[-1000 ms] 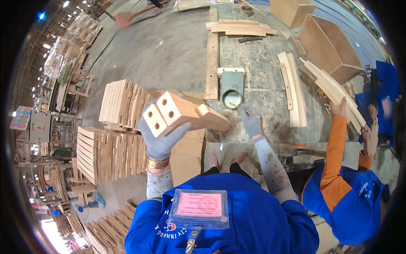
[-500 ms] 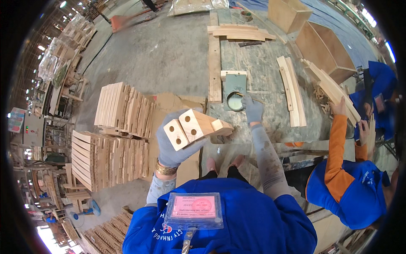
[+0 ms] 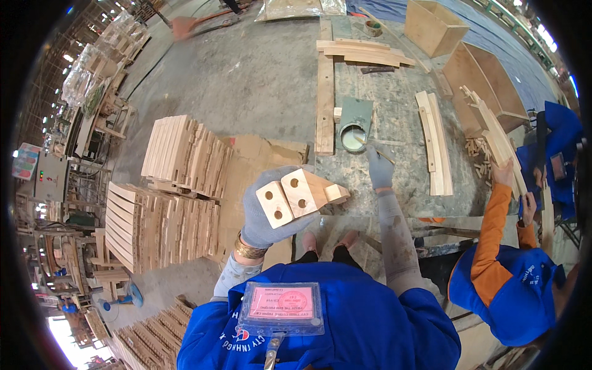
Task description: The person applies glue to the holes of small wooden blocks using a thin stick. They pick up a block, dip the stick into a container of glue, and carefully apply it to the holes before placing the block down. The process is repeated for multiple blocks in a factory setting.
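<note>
In my gloved left hand [image 3: 254,223] are wooden pieces [image 3: 316,192] held side by side, their drilled ends turned up toward me. Round holes show in those ends, and a narrower tongue sticks out to the right. My gloved right hand [image 3: 381,169] is closed around a thin stick [image 3: 386,156], whose far end reaches the near right rim of a round pot [image 3: 341,143]. Whitish liquid [image 3: 353,137] fills part of the pot. Beside it, a flat green piece [image 3: 357,110] lies on the worktable.
Stacked wooden parts [image 3: 179,151] stand to the left by a cardboard sheet [image 3: 271,154]. Curved slats [image 3: 435,145] and more strips [image 3: 367,52] lie on the worktable [image 3: 394,92]. Dowels [image 3: 480,154] are heaped near a co-worker in orange sleeves [image 3: 490,228]; plywood boxes [image 3: 431,31] stand behind.
My right hand has drawn slightly back from the pot with the stick. My left hand keeps its hold on the wooden pieces. The whole view has shifted a little.
</note>
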`<state>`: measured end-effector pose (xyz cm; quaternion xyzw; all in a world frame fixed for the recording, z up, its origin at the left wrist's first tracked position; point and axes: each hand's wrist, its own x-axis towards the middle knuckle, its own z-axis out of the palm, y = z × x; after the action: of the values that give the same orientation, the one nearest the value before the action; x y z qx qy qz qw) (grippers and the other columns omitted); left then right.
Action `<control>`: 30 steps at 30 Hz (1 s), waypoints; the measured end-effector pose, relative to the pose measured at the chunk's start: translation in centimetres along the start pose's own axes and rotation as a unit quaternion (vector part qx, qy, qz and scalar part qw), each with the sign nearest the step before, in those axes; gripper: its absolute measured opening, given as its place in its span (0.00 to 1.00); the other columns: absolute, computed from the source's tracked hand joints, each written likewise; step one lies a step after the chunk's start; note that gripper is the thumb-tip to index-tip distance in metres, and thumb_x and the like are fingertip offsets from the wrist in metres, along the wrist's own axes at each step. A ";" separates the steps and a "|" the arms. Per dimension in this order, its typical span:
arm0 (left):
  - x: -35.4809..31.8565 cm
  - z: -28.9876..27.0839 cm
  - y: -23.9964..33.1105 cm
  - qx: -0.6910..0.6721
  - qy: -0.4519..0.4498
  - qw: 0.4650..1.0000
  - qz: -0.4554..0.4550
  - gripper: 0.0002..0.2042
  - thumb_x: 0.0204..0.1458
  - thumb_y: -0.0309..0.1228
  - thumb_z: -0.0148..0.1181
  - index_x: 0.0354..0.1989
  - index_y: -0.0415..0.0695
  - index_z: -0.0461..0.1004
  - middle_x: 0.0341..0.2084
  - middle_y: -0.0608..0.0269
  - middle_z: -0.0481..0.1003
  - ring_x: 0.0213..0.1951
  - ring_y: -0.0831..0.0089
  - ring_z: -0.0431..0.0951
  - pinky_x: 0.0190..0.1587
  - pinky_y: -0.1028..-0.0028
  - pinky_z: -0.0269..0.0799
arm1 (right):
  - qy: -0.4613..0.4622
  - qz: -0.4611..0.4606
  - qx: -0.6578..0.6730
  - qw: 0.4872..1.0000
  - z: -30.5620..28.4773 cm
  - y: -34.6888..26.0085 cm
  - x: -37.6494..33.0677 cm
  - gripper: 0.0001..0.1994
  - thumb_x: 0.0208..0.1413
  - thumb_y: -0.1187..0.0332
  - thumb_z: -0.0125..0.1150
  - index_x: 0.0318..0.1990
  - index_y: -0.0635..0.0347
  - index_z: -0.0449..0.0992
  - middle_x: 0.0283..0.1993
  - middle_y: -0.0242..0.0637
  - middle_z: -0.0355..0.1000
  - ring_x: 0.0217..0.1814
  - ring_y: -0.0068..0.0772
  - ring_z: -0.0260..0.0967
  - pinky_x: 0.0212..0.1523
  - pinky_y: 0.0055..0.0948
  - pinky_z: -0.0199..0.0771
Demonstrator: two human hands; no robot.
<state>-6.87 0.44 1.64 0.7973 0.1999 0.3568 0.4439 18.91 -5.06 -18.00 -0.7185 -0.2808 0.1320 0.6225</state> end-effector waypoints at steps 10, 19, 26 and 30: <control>0.6 0.8 1.0 0.029 -0.004 0.999 0.029 0.30 0.28 0.29 0.71 0.44 0.35 0.67 0.38 0.54 0.73 0.39 0.67 0.75 0.42 0.71 0.71 | 0.005 0.070 0.025 0.997 1.2 2.7 -2.0 0.10 0.50 0.69 0.56 0.37 0.66 0.76 0.35 0.40 0.75 0.38 0.29 0.72 0.41 0.24 0.70; 0.7 1.5 0.9 0.002 0.012 1.000 0.029 0.28 0.31 0.32 0.72 0.44 0.37 0.68 0.38 0.56 0.73 0.39 0.68 0.75 0.42 0.72 0.71 | 0.021 0.210 0.183 0.960 1.3 1.2 -3.3 0.12 0.53 0.68 0.53 0.38 0.68 0.74 0.34 0.40 0.72 0.37 0.30 0.71 0.39 0.25 0.70; 0.7 1.8 0.8 -0.001 0.007 1.000 0.021 0.28 0.31 0.32 0.72 0.44 0.38 0.69 0.38 0.56 0.72 0.39 0.67 0.75 0.41 0.72 0.71 | 0.094 0.326 0.521 0.783 2.3 2.6 -3.9 0.14 0.53 0.70 0.54 0.46 0.67 0.68 0.40 0.41 0.70 0.35 0.31 0.70 0.34 0.23 0.72; 0.7 1.8 0.8 0.006 0.002 1.000 0.014 0.27 0.31 0.32 0.72 0.43 0.39 0.69 0.38 0.56 0.72 0.38 0.66 0.75 0.41 0.71 0.71 | 0.164 0.354 0.571 0.722 2.7 2.9 -2.9 0.10 0.55 0.69 0.54 0.41 0.64 0.70 0.33 0.34 0.69 0.29 0.25 0.66 0.26 0.19 0.68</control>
<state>-5.07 -0.52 1.93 0.8019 0.1921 0.3633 0.4336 15.79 -4.73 -21.77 -0.2849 0.2292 0.3584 0.8590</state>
